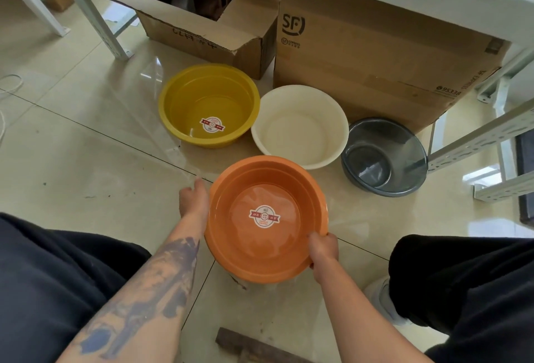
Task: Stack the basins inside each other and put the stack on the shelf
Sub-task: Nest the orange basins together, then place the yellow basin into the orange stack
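Observation:
An orange basin (260, 247) with a round sticker inside is held above the tiled floor, between my knees. My left hand (193, 200) grips its left rim and my right hand (323, 247) grips its near right rim. Beyond it, three basins stand on the floor: a yellow basin (185, 108) with the same sticker at the left, a white basin (300, 128) in the middle, and a grey translucent basin (404, 157) at the right. The white basin touches the yellow one and the grey one.
An open cardboard box (208, 30) and a large shut SF carton (375, 53) stand behind the basins. White metal shelf frames rise at the left (95, 22) and right (476, 137). A wooden piece (248, 346) lies on the floor near me.

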